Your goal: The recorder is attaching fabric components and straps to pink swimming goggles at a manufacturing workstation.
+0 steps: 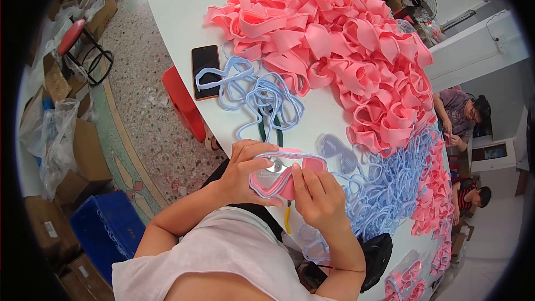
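Fingers cover bits of the pink and blue frame (287, 187), so its lower side is hard to see. The left hand (243, 171) and right hand (321, 196) both pinch it near the edge of the white table (173, 5), elbows bent, and bare table shows between the blue loops (266, 90) and the big pink pile (334, 39).

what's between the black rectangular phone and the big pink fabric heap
Tangled light-blue narrow loops, one end lying over the phone; the head view shows this.
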Demonstrator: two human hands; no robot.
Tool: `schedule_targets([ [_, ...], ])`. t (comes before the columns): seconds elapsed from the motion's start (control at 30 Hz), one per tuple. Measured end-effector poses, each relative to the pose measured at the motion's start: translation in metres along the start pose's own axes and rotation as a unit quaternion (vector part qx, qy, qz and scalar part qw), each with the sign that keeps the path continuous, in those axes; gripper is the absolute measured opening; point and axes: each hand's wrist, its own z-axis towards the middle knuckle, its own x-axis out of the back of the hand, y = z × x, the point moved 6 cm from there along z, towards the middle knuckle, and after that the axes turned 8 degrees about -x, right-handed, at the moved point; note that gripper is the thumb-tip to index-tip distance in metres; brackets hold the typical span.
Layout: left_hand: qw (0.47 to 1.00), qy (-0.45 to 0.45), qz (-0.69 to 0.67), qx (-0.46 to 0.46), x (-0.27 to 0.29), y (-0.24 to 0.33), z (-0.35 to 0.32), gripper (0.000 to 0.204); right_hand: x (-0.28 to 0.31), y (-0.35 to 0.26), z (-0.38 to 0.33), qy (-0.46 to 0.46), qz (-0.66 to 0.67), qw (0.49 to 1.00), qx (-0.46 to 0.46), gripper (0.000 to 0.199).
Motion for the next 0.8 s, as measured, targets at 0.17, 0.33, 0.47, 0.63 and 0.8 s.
schedule_targets([
  [0.17,1.000,0.010,-0.018,-0.024,-0.003,0.001,-0.003,0.082,0.000,0.001,-0.002,-0.007,0.024,1.000,-0.017,0.040],
  [0.33,0.999,-0.002,-0.001,-0.045,-0.002,0.007,-0.002,0.067,-0.003,0.009,-0.005,-0.045,0.104,0.991,-0.069,0.042],
  [0.47,0.999,-0.013,-0.017,-0.047,0.000,0.009,-0.002,0.063,-0.002,0.028,0.002,-0.016,0.192,0.974,-0.122,0.040],
  [0.63,0.995,-0.031,-0.042,-0.086,0.003,0.014,0.001,0.063,-0.022,0.054,-0.004,-0.151,0.392,0.867,-0.270,0.034],
  [0.8,0.990,-0.047,-0.042,-0.126,0.005,0.017,0.003,0.060,-0.042,0.062,-0.025,-0.222,0.562,0.689,-0.401,0.028],
])
